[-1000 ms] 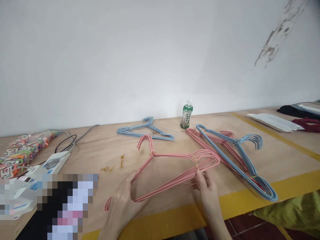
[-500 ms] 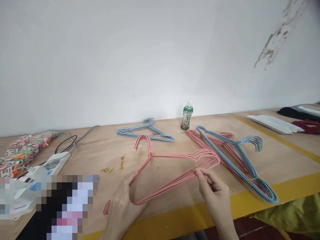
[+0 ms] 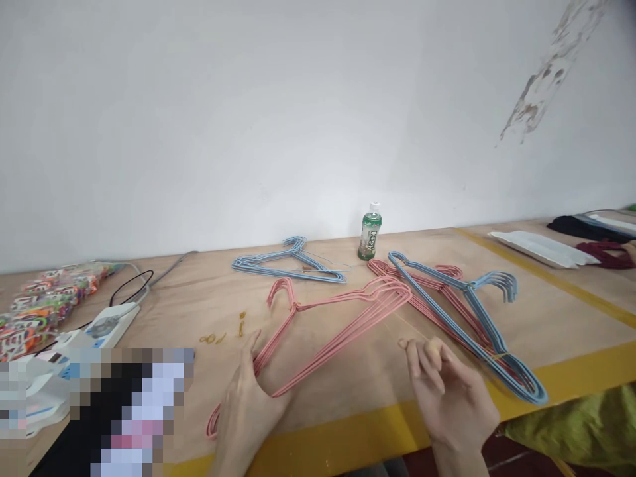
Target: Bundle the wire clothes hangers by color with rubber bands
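My left hand (image 3: 248, 404) is closed around the left part of a bundle of pink wire hangers (image 3: 322, 361), its thumb inside the frame. The bundle's hooks (image 3: 282, 286) point up and left. Off the bundle's right end, my right hand (image 3: 450, 391) is turned partly palm up with curled fingers. A thin yellowish rubber band (image 3: 403, 326), faint and blurred, stretches between that end of the hangers and my right fingers. Just how the fingers hold the band is hard to see.
Blue hangers (image 3: 497, 324) lie over more pink hangers (image 3: 447, 301) at right; another blue bundle (image 3: 288, 268) lies behind. A green-labelled bottle (image 3: 370, 233) stands near the wall. Loose rubber bands (image 3: 213, 338), a power strip (image 3: 114, 324) and colourful packets (image 3: 54, 298) are at left.
My right hand has moved right, away from the hangers, and turned palm up, drawing the rubber band out. The right end of the pink bundle has shifted left and its wires have spread.
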A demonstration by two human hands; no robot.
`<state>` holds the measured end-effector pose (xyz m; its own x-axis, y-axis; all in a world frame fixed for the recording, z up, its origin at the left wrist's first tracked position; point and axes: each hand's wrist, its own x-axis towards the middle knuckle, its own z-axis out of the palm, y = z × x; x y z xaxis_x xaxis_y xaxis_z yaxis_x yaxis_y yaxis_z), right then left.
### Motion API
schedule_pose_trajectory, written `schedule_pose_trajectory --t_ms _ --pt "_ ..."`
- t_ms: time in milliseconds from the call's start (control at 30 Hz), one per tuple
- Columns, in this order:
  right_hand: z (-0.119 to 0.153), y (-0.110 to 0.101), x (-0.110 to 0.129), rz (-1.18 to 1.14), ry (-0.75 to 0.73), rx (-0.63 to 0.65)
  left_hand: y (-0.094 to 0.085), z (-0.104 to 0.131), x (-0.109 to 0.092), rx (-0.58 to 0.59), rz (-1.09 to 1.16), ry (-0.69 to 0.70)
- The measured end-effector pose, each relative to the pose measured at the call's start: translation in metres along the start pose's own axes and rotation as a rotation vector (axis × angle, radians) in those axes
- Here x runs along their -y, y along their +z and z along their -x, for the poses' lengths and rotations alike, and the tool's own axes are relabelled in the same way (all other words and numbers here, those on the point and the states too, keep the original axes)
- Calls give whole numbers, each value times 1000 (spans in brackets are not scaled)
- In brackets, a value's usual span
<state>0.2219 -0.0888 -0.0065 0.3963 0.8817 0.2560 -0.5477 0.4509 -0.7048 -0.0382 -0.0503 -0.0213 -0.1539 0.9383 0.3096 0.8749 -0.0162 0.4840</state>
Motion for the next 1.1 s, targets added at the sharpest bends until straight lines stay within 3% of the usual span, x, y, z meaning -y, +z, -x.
schedule_pose_trajectory --t_ms 167,233,333,400,500,567,633,700,733,900,1000,1100 --pt "-13 -3 -5 -519 236 -28 0 4 1 -49 29 -9" --pt "-23 -15 -14 -913 345 58 3 8 2 -119 35 24" --pt "-39 -35 -22 -1620 653 145 8 15 4 -192 63 40" --pt "-42 -38 -21 -2083 733 8 10 18 5 -205 69 46" --pt "-36 -27 -18 -2555 653 -283 12 22 7 -229 62 51" --pt "-32 -17 -18 -2483 752 -186 13 25 7 -252 60 59" --pt "-30 -12 -23 -2127 861 100 13 26 7 -277 63 70" --pt "-30 -14 -27 -1702 815 292 14 27 8 -311 67 87" --pt "-30 -16 -28 -1499 754 308 14 28 10 -325 69 103" --pt "-31 -34 -19 -484 553 57 11 26 28 -357 79 285" --pt "-38 -43 -7 -303 616 -68 8 23 42 -393 61 432" --pt "-46 -52 3 -232 753 -28 6 21 50 -436 -24 510"
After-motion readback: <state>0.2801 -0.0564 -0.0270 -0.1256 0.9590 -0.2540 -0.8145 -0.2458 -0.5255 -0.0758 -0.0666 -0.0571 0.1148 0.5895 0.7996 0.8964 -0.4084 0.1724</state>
